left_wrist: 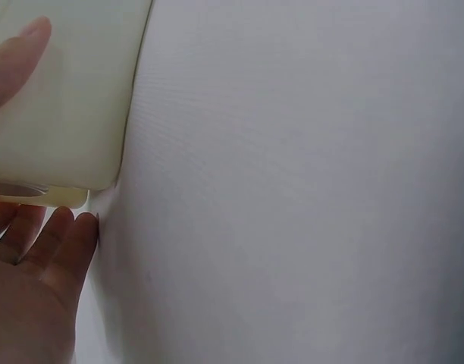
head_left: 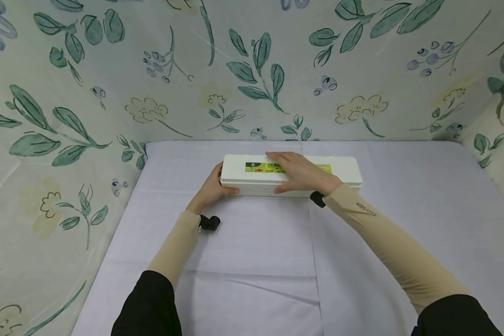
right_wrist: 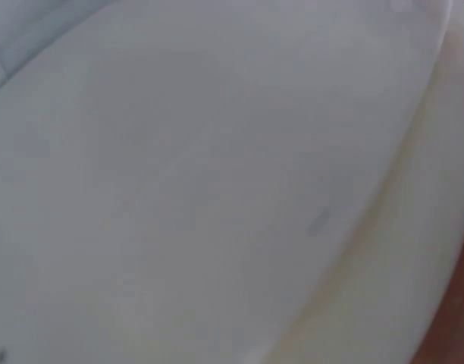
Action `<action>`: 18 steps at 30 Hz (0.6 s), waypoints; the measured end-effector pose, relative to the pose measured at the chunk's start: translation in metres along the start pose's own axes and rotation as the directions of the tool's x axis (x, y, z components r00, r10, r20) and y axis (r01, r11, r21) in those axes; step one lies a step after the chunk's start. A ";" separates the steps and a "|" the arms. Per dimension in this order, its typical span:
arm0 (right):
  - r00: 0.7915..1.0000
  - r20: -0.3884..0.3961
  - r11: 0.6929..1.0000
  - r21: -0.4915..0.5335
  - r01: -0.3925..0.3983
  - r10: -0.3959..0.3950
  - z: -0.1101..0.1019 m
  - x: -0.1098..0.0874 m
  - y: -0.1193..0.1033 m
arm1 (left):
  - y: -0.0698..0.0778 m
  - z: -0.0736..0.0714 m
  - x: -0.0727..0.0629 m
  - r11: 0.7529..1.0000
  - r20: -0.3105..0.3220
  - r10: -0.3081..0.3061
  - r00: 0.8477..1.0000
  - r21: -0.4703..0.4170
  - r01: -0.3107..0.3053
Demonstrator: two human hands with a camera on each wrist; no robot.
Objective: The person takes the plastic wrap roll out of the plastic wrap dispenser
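Biggest first. Floral fabric backdrop (head_left: pixel 285 18), off-white with green leaves and blue and yellow flowers, fills the rear and wraps round both sides. In front of it: bench (head_left: pixel 252 252) covered in white cloth, fold creases visible.

Arms: 2 long beige inner sleeves (head_left: pixel 172 242) under black outer sleeves (head_left: pixel 151 308); right beige one has small dark lettering (head_left: pixel 366 208).

Main item: long white rectangular lidded box (head_left: pixel 258 188), smooth, plastic-looking. Sits toward the far edge of the bench, about mid-width, long side running left to right. Lid on, thin seam along the near side. Can't tell if its base is fully down on the cloth.

Hands: both on the box. Left hand (head_left: pixel 212 189) holds its left end, thumb on the near face, other fingers round the end. Right hand (head_left: pixel 304 173) grips across the lid right of centre, thumb at the near side, fingertips by the far edge.

Left wrist view: pale translucent piece (left_wrist: pixel 69 197) at the box end, beside the fingertips. Right wrist view: mostly blurred white surface.

Smallest: yellow-green printed label (head_left: pixel 258 167) on the lid, partly under the right hand; 2 black wrist devices (head_left: pixel 210 223), 1 per wrist.
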State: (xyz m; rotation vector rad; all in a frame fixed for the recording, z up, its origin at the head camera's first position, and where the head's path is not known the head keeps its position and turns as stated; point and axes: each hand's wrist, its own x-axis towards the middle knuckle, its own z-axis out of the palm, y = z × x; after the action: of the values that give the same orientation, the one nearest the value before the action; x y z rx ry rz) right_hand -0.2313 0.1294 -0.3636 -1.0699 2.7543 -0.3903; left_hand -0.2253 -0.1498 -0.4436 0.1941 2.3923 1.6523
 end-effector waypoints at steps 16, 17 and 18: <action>1.000 -0.018 0.997 -0.079 -0.011 0.009 0.006 0.000 0.003 | -0.003 0.001 0.000 1.000 -0.001 0.009 1.000 -0.001 -0.009; 1.000 -0.019 0.996 -0.083 -0.012 0.010 0.007 0.000 0.003 | -0.003 0.001 0.000 1.000 -0.001 0.011 1.000 0.000 -0.011; 1.000 -0.020 0.996 -0.086 -0.013 0.011 0.007 0.000 0.003 | -0.004 0.001 0.000 1.000 0.000 0.014 1.000 0.000 -0.014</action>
State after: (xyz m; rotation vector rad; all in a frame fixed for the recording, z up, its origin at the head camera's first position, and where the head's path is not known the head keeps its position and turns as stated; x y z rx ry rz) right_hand -0.2318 0.1303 -0.3709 -1.0739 2.8172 -0.2841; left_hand -0.2255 -0.1505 -0.4472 0.2110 2.3959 1.6584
